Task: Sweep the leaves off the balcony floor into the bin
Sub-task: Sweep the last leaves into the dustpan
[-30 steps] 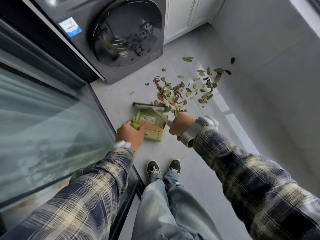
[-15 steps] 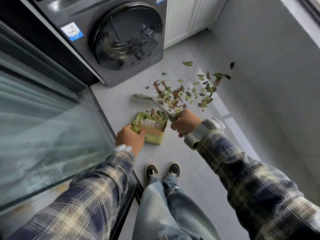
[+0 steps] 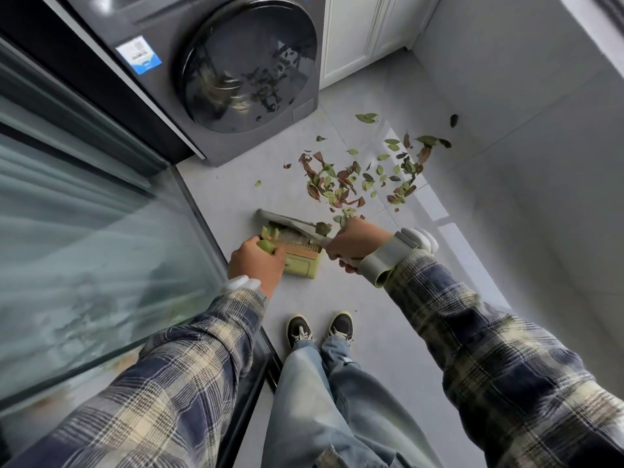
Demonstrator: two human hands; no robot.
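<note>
At frame centre, left hand [image 3: 256, 261] clasps green plastic dustpan [image 3: 301, 269]; right hand [image 3: 354, 243] clasps grey brush [image 3: 290, 224]; scattered green-brown leaves [image 3: 337, 187] lie just above it.

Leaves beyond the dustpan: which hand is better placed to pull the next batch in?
Right: the right grip holds the brush, whose head lies next to the leaves. The left grip holds the dustpan and should probably keep doing that.

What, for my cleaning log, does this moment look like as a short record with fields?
left hand: grips dustpan handle
right hand: grips brush handle
brush head: across the dustpan mouth
leaves: mostly scattered on the floor beyond the brush
behind them: washing machine
bin: not in view
</note>
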